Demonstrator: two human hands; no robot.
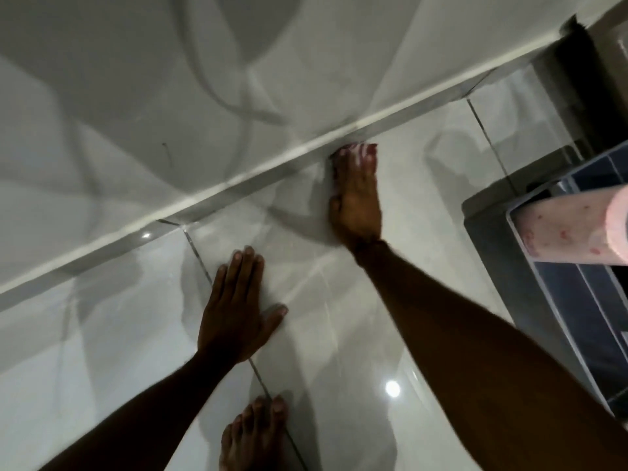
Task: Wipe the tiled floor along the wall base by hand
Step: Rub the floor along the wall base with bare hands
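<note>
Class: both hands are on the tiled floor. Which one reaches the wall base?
The right hand: its fingertips touch the skirting strip. The left hand lies flat, well short of it.

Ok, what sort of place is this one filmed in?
Probably an indoor room of a home. Glossy pale grey floor tiles with thin grout lines meet a plain white wall at a grey tiled skirting strip. A dark tiled step or block stands at the right. The bare right hand reaches the wall base.
</note>
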